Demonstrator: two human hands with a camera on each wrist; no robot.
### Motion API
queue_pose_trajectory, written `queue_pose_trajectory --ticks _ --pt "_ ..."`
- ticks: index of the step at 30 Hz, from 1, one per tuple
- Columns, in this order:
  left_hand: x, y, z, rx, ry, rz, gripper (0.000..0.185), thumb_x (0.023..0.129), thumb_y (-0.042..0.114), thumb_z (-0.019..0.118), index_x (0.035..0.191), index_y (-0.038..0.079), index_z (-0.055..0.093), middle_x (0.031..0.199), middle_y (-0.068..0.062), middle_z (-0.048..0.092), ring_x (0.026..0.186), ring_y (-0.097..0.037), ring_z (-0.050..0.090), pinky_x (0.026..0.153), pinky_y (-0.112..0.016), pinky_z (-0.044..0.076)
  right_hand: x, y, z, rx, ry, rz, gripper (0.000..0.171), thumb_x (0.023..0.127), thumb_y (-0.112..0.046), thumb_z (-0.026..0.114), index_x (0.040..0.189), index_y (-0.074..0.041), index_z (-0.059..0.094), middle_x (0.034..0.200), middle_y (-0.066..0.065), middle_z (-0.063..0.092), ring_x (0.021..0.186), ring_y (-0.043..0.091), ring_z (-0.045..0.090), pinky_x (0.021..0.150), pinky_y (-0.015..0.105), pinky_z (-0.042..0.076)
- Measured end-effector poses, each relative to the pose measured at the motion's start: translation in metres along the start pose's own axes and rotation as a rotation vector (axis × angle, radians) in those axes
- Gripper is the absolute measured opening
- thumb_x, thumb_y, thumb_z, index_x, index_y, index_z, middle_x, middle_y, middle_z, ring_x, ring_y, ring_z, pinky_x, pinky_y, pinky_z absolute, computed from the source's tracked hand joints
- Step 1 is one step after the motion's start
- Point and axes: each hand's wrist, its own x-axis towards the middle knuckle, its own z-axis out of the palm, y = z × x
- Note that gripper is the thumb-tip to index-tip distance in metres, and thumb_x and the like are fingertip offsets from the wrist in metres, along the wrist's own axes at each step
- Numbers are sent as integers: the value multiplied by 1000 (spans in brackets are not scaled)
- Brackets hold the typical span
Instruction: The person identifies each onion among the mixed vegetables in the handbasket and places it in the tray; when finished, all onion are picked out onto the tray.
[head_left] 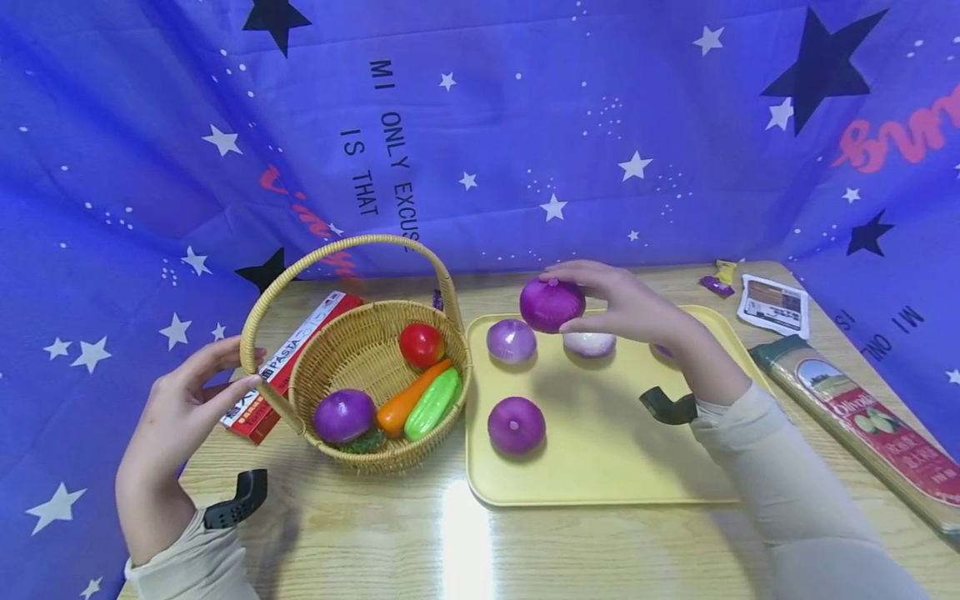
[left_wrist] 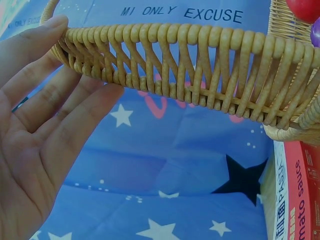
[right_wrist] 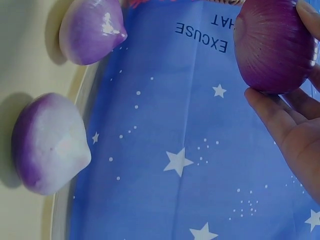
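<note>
My right hand [head_left: 564,297] holds a dark purple onion [head_left: 551,304] in its fingertips, lifted above the far edge of the yellow tray [head_left: 600,467]. In the right wrist view the onion [right_wrist: 272,47] sits between curled fingers [right_wrist: 285,120]. On the tray lie two purple onions [head_left: 511,341] [head_left: 516,425] and a paler one [head_left: 589,343]. My left hand [head_left: 247,367] has straight fingers resting against the left side of the wicker basket's handle [left_wrist: 200,65]. The basket [head_left: 390,462] holds a tomato [head_left: 421,344], a carrot [head_left: 408,398], a cucumber [head_left: 432,403] and a purple onion [head_left: 343,415].
A red pasta box [head_left: 288,367] lies behind the basket on the left. A long spaghetti packet [head_left: 862,417] lies along the table's right edge, with a leaflet [head_left: 774,304] and small wrappers [head_left: 718,279] behind it. Blue starred cloth surrounds the wooden table.
</note>
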Motion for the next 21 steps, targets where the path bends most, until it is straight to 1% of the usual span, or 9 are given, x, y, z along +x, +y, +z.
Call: queue_pose_trajectory --ticks 9,14,18,21 --pt "1 -1 1 -6 2 2 41 85 1 66 125 9 58 106 31 60 100 14 56 79 -1 47 -13 2 -7 -25 47 -16 64 75 -18 79 133 -15 53 142 11 47 135 33 38 107 55 37" --pt "1 0 2 -13 1 1 43 84 0 66 125 8 58 106 31 60 100 14 55 78 -1 47 -22 4 -12 -36 70 -29 65 75 -12 78 134 -13 52 142 13 47 134 34 39 106 56 38" --pt "1 0 2 -18 4 5 43 84 -1 67 125 7 58 107 31 60 100 14 55 78 -1 47 -28 5 -16 -53 87 -5 66 74 -10 79 134 -12 52 141 13 47 133 35 40 106 56 38" --pt "-1 -1 2 -25 13 8 43 83 -3 67 125 6 58 108 31 61 100 14 56 78 -1 47 -32 5 -17 -61 90 21 66 73 -11 80 134 -13 52 141 13 47 132 36 41 105 58 38"
